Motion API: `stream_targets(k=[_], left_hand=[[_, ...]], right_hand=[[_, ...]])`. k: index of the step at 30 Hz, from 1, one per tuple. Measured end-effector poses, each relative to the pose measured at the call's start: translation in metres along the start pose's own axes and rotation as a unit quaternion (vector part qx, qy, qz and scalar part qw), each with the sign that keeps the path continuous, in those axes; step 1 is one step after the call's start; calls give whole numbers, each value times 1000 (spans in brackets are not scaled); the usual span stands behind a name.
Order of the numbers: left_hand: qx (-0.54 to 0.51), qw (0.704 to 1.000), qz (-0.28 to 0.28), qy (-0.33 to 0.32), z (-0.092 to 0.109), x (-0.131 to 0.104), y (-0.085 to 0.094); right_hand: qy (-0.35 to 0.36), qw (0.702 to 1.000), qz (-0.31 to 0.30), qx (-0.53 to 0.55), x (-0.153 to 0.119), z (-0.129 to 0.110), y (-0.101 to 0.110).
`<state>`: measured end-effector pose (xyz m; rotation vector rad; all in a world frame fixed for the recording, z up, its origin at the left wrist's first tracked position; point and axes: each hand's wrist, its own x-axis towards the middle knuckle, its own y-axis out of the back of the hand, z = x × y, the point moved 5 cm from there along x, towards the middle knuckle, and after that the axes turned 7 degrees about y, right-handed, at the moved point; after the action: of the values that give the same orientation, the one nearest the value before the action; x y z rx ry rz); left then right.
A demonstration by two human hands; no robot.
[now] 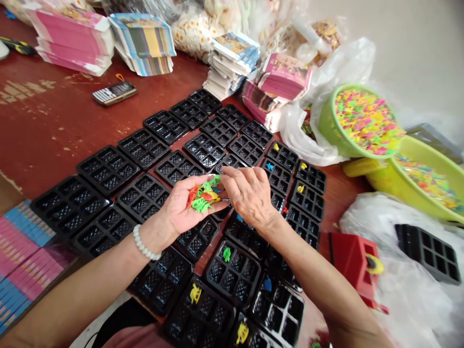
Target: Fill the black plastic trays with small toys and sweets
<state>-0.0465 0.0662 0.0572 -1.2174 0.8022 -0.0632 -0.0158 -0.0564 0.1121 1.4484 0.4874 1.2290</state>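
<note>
My left hand (183,205), palm up with a beaded bracelet at the wrist, cups a small heap of plastic figures (203,195) in green, red and yellow. Beside it, my right hand (250,195) is palm down, its fingers bent and its fingertips at the heap's right edge; what they pinch, if anything, is hidden. Under both hands lie rows of black six-compartment trays (107,169). Single figures sit in some trays on the right and near side, among them a green one (226,254), a yellow one (195,293) and a blue one (267,283).
A green basket (328,118) and a yellow-green basin (384,181) of small figures stand at the right, near a red object (353,263). Card stacks (74,41) and plastic bags line the back. A phone (115,93) lies at the left back.
</note>
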Motion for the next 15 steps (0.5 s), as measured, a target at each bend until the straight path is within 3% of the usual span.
stream_targets(k=[7, 11, 15], left_hand=[[22, 998, 54, 17, -6, -2, -3], [21, 999, 49, 5, -3, -4, -3], [25, 998, 64, 8, 2, -6, -4]], right_hand=[[0, 998, 13, 56, 2, -5, 2], [10, 998, 21, 60, 0, -7, 3], [-77, 989, 76, 99, -3, 30, -8]])
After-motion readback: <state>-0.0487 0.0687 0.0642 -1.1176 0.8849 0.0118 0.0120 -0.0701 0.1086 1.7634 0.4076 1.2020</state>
